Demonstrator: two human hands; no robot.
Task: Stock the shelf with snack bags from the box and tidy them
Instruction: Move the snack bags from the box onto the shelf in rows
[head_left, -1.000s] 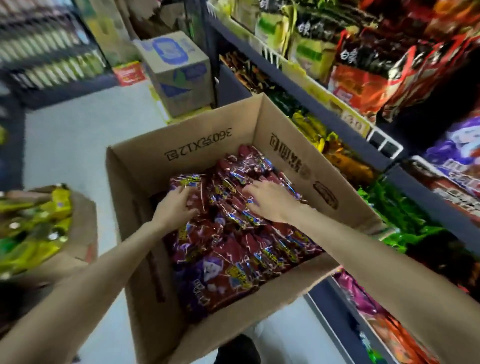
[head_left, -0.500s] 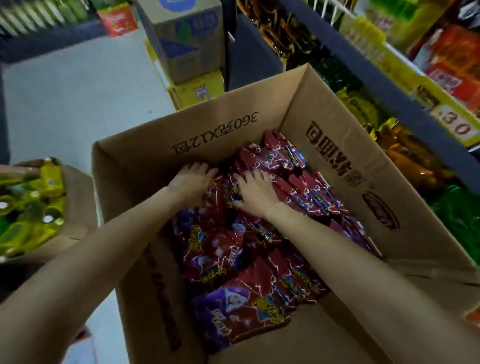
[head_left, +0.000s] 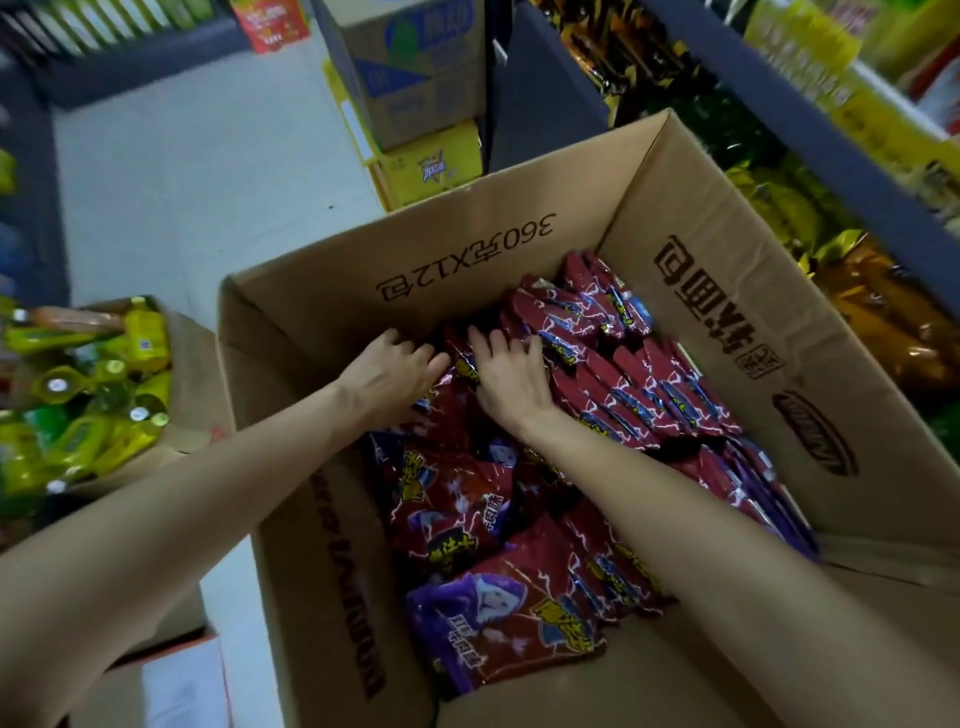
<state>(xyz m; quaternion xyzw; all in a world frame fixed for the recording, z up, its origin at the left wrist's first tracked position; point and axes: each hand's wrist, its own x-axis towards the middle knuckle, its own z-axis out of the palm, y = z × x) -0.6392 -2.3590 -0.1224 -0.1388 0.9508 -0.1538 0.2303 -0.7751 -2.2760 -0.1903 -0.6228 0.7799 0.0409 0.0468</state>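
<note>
Both hands have slid closer together since a moment ago, and the view has dipped lower over the big brown box (head_left: 467, 260); now the left hand (head_left: 392, 376) and the right hand (head_left: 511, 376) sit side by side near the far end of the box, palms down on the red snack bags (head_left: 634, 384); the fingers of each hand are spread a little and curl down into the pile, pressing on the bags, though I cannot tell if they have hold of one yet; both bare arms reach in from the near side, the left one crossing over the left wall of the box; the bags fill the middle and right of the box, some standing in a packed row by the right wall, some lying flat and loose nearer the person; one flat bag (head_left: 509, 629) with a purple picture lies closest; there are too many bags to count, more than twenty; the shelf (head_left: 810, 119) runs along the right, full of yellow, green and orange packs; one smaller box (head_left: 197, 374) of yellow-green packs sits on the left; two more boxes (head_left: 415, 67) are stacked on the pale floor (head_left: 197, 171) ahead.
</note>
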